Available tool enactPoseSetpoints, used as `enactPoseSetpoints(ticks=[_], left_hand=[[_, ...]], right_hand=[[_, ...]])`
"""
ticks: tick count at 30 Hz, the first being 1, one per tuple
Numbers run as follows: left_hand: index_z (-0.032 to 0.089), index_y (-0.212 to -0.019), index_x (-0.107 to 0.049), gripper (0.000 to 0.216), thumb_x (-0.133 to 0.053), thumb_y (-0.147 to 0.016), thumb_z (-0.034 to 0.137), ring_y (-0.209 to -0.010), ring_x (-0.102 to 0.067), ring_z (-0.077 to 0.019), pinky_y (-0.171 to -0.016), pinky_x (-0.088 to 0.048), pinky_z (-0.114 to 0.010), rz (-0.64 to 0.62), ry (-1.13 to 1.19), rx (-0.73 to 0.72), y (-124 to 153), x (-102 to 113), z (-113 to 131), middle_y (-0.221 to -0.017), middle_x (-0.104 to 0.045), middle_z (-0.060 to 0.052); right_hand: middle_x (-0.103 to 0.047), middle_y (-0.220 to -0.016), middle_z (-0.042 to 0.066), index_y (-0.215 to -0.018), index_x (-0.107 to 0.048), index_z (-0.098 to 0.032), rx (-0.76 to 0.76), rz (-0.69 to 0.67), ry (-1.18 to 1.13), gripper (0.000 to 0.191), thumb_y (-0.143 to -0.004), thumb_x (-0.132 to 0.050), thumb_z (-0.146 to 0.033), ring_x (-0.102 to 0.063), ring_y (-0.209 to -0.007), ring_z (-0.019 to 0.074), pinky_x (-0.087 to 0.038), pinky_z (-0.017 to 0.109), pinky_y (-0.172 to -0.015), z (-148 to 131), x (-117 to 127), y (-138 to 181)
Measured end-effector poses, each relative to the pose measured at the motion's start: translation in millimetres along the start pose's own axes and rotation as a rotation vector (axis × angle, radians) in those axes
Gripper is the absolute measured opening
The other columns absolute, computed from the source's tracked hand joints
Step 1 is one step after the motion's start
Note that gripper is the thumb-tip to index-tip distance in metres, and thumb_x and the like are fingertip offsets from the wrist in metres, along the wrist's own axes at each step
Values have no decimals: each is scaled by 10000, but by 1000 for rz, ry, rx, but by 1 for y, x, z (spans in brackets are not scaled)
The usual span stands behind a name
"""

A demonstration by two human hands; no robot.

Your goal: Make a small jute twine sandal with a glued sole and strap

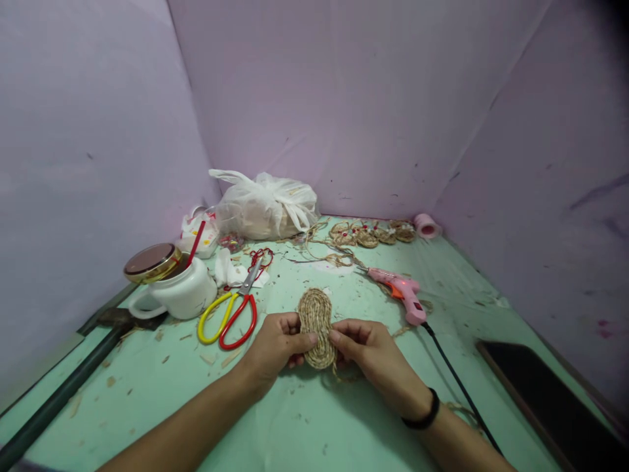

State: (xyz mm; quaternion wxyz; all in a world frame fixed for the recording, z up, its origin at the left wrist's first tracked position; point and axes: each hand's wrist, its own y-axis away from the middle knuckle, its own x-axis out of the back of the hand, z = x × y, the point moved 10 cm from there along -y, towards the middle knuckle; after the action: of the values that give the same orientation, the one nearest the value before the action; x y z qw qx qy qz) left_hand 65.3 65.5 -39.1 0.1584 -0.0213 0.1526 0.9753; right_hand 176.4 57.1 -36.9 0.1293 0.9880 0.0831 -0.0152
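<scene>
A small sole-shaped piece of coiled jute rope (315, 321) is held upright above the table, in the middle of the view. My left hand (282, 341) pinches its left edge, thumb on the front face. On the opposite edge, my right hand (361, 344) grips it between thumb and fingers. A loose tail of rope hangs from the lower right of the piece and runs behind my right hand. Red-and-yellow-handled scissors (230, 318) lie just left of my left hand. To the right, a pink glue gun (400, 292) rests on its side, its cord running toward me.
On the left stand a white mug (184, 292) with a lid tilted on it and a hammer (78, 373). Behind are a tied plastic bag (268, 206), several finished rope pieces (368, 234) and a pink spool (426, 226). A dark phone (545, 400) lies right.
</scene>
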Motion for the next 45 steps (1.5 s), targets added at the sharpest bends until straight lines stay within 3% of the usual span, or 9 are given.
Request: enactPoseSetpoints(ticks=[2, 7, 14, 20, 37, 45], left_hand=[[75, -746, -602, 256, -662, -592, 270, -384, -376, -34, -364, -250, -161, 2, 10, 8, 1, 0, 1, -531, -547, 1], [69, -753, -607, 240, -650, -579, 230, -425, -376, -36, -382, -209, -166, -8, 55, 26, 2, -3, 2, -578, -565, -15], [70, -711, -623, 201, -635, -552, 191, -433, -394, -43, -401, -217, -174, -39, 74, 40, 3, -9, 2, -559, -561, -5], [74, -714, -622, 207, -620, -536, 181, -514, -496, -98, -467, -314, -200, -65, 91, 56, 4, -11, -1, -584, -576, -15], [84, -652, -595, 160, -633, -529, 179, -475, -425, -70, -433, -256, -192, -75, 54, 50, 4, -12, -1, -570, -560, -5], [88, -653, -612, 163, -644, -527, 186, -471, -415, -69, -447, -264, -198, -82, 61, 40, 5, -14, 2, -543, -534, 9]], right_hand=[[-567, -499, -8, -639, -637, -119, 6, -7, -22, 263, -615, -646, -381, -466, -433, 69, -368, 190, -429, -3, 0, 0], [-628, -566, 14, -680, -654, -123, -39, 144, -8, 219, -557, -653, -305, -547, -480, 107, -418, 200, -423, -7, 17, 2], [-622, -536, 10, -674, -628, -125, -110, 49, 85, 170, -593, -607, -272, -542, -457, 96, -404, 177, -395, -5, 8, 6], [-550, -443, -33, -591, -580, -133, -112, 48, 150, 90, -591, -575, -223, -463, -356, 58, -354, 157, -347, -2, 8, 4], [-532, -425, -41, -545, -520, -152, -57, 38, 246, 21, -562, -527, -162, -462, -360, 62, -337, 154, -349, -6, 4, 2], [-525, -433, -37, -556, -483, -169, -3, 17, 246, 90, -579, -558, -211, -463, -372, 77, -358, 182, -370, -10, 2, 3]])
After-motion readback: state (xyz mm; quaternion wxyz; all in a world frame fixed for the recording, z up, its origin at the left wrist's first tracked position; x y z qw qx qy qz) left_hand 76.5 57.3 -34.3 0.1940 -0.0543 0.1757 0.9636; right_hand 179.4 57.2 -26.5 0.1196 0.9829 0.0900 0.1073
